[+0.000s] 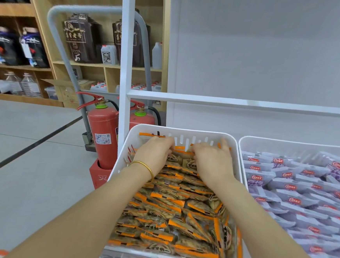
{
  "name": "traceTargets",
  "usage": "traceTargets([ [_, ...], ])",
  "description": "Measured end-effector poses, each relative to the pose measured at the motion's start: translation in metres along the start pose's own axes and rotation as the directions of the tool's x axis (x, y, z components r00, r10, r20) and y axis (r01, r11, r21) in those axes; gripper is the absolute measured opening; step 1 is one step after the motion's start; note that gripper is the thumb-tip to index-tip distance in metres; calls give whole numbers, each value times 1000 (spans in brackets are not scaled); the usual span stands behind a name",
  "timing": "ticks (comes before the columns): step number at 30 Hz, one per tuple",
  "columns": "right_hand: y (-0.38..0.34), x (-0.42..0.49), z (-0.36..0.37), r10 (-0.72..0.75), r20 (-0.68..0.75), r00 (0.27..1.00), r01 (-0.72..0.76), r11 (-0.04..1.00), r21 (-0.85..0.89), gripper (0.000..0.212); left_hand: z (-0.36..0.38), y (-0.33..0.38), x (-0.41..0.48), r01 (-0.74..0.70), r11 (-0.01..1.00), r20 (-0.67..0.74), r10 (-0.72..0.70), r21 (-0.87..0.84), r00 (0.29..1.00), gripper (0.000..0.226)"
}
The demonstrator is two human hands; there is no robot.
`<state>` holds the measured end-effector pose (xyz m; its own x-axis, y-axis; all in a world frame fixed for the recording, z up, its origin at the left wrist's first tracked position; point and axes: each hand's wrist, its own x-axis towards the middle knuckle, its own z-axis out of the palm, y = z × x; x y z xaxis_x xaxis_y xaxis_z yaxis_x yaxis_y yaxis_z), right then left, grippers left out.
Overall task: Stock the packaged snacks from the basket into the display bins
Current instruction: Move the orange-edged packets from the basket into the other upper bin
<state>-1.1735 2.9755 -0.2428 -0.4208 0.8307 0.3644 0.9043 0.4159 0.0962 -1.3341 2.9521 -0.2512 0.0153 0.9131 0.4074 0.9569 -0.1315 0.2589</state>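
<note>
Orange packets point(169, 226) already fill the left bin point(185, 131) in overlapped rows from its near edge. At the far end, the left hand point(155, 154) and right hand point(211, 160) curl their fingers round the last packets, just short of the slotted far wall. Tuck these flat and in line with the rows. Press lightly, so none springs over the rim or into the purple bin point(286, 142) on the right.

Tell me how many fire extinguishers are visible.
2. One fire extinguisher stands left of the white post; the second extinguisher is right of it, partly hidden behind the snack bin. Others may hide.
</note>
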Motion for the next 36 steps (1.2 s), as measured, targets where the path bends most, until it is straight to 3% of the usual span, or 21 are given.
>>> traceTargets([
  [3, -1, -5, -4, -41, 77, 996, 37, 998, 56, 33, 1, 2, -1, 18, 999, -55, -20, -42, 998, 10],
  [5, 3, -12, -10, -9, 34, 999, 5, 992, 123, 38, -1, -3, -5, -29, 1000, -180, 29, 0, 983, 18],
  [8, 4, -23, -15, 53, -64, 997, -44, 990, 132, 41, -7, -13, -12, 42, 990, -271, -4, 135, 963, 39],
  [12, -5, -29, -12, -29, 20, 999, 27, 995, 91, 51, -8, -19, -17, 65, 977, -178, -29, 203, 984, 48],
  [18, -14, -13, -9, -107, 71, 992, 99, 988, 115, 51, -8, -19, -17, 86, 963, -96, -63, 255, 993, 41],
  [21, -10, -17, -12, -30, -16, 999, 33, 974, 223, 50, -11, -20, -24, 45, 988, -112, -29, 147, 993, 59],
  [24, -13, -30, -6, -31, -144, 989, 61, 976, 209, 46, -10, -20, -32, -87, 969, 27, 83, 231, 996, 81],
  [27, -19, -32, 10, -115, -78, 990, 122, 988, 92, 62, -4, -19, -26, -66, 954, 78, 44, 292, 996, 87],
  [29, -17, -25, 14, -109, -54, 993, 112, 993, 50, 66, -2, -15, -17, 5, 962, 13, -9, 273, 1000, 84],
  [33, -14, -19, 13, -104, 111, 988, 104, 995, 3, 86, 8, -14, -19, 60, 969, 12, -65, 239, 998, 51],
  [36, -15, -24, 9, -109, 110, 988, 111, 994, -15, 82, 2, -10, -22, 67, 969, 35, -77, 237, 996, 50],
])
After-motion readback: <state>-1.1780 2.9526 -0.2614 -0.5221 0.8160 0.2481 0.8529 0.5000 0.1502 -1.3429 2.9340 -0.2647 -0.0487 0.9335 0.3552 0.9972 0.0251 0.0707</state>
